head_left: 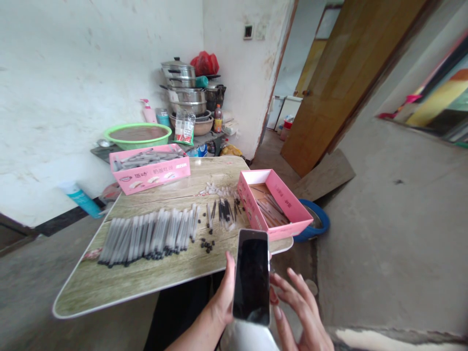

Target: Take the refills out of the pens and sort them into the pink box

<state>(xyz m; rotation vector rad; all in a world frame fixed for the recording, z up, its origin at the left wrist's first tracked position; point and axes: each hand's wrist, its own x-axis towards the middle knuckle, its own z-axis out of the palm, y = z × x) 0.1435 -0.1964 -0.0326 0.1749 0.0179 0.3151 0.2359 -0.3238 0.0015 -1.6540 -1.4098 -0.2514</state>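
Observation:
My left hand [225, 288] is wrapped round a smartphone [251, 278] with a dark screen, held upright over the table's near edge. Just right of the phone is my right hand [298, 307], its fingers spread and apart, the fingertips close to the phone's side. Beyond the phone, several clear pen barrels [149, 234] with black ends lie in a long row on the table. Loose black caps [207, 245] sit right of that row. Behind them are dark thin pen parts [227, 212] and a scatter of small pale pieces [217, 189].
A pink box [153, 178] full of pens stands at the table's back left. Another pink box [276, 175], holding thin sticks, overhangs the right edge. Behind are a green basin [137, 141] and stacked pots [185, 92]. A blue tub [321, 226] is on the floor.

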